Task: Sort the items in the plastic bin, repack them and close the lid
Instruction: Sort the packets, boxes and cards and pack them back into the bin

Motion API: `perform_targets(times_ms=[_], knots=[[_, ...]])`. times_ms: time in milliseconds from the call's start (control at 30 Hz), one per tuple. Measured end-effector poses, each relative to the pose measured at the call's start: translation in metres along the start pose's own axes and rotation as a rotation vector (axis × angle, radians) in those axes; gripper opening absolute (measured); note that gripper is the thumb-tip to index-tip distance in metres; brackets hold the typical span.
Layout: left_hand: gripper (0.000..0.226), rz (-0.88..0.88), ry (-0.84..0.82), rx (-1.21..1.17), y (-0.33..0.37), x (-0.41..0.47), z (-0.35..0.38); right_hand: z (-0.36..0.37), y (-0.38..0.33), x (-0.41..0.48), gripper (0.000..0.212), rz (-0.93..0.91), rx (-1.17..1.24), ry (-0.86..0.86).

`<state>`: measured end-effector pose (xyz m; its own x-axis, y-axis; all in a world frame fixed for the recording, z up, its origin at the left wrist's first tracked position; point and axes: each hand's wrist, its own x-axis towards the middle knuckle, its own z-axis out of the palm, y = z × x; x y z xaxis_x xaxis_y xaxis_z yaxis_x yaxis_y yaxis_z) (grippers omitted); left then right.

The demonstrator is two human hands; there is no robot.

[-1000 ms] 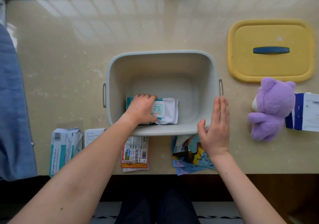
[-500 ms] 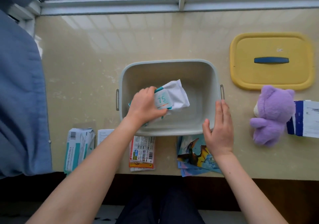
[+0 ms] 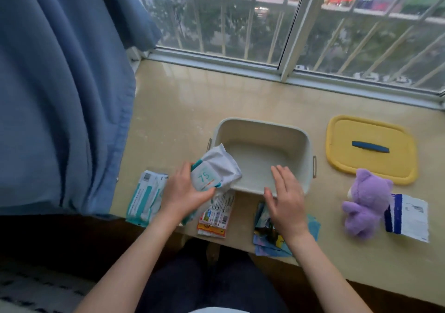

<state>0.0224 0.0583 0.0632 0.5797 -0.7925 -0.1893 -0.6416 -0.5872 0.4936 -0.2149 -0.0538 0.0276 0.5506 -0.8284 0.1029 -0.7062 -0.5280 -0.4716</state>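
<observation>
Rightward lie lid point(image 3: 361, 165) and plush point(image 3: 366, 199); left hand point(image 3: 185, 192) grips a wipes pack point(image 3: 216, 170), right hand point(image 3: 286, 201) rests flat on the bin point(image 3: 265, 132).

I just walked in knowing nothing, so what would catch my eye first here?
Probably the left hand holding a white wipes pack marked 75 over the near left corner of the pale bin, with the right hand open at its near rim. Then the yellow lid lying flat right of the bin, and a purple plush bear just in front of it.
</observation>
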Motion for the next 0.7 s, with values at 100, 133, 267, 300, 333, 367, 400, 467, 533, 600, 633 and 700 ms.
perform_targets(times_ms=[100,133,267,300,333,367,400,467,533,600,633,700], knots=[[0.057,-0.172,-0.004,-0.04,-0.047,-0.029,-0.007,0.012,-0.03,-0.021,0.053,-0.043,0.018,-0.03],[0.061,-0.21,-0.006,-0.041,-0.063,-0.037,-0.009,0.016,-0.042,-0.027,0.053,-0.04,0.039,-0.041],[0.076,-0.293,-0.055,0.032,-0.128,-0.062,-0.024,0.043,-0.101,-0.04,0.053,-0.076,0.093,-0.101],[0.074,-0.3,-0.056,0.037,-0.143,-0.066,-0.03,0.051,-0.115,-0.04,0.053,-0.087,0.097,-0.112],[0.071,-0.309,-0.056,0.033,-0.158,-0.069,-0.035,0.059,-0.129,-0.039,0.053,-0.09,0.1,-0.119],[0.067,-0.322,-0.058,0.026,-0.172,-0.07,-0.041,0.067,-0.142,-0.038,0.053,-0.086,0.1,-0.121],[0.065,-0.338,-0.056,0.02,-0.185,-0.069,-0.047,0.076,-0.154,-0.037,0.052,-0.074,0.101,-0.12],[0.067,-0.38,-0.039,0.008,-0.211,-0.066,-0.058,0.091,-0.175,-0.037,0.053,-0.036,0.103,-0.12],[0.07,-0.426,-0.035,-0.022,-0.232,-0.057,-0.065,0.104,-0.19,-0.038,0.054,-0.001,0.103,-0.116],[0.071,-0.454,-0.06,-0.05,-0.249,-0.045,-0.066,0.119,-0.2,-0.042,0.055,0.035,0.089,-0.111],[0.072,-0.45,-0.071,-0.056,-0.254,-0.039,-0.065,0.125,-0.203,-0.044,0.055,0.06,0.083,-0.111],[0.073,-0.43,-0.083,-0.046,-0.26,-0.027,-0.056,0.137,-0.206,-0.049,0.057,0.11,0.073,-0.103]])
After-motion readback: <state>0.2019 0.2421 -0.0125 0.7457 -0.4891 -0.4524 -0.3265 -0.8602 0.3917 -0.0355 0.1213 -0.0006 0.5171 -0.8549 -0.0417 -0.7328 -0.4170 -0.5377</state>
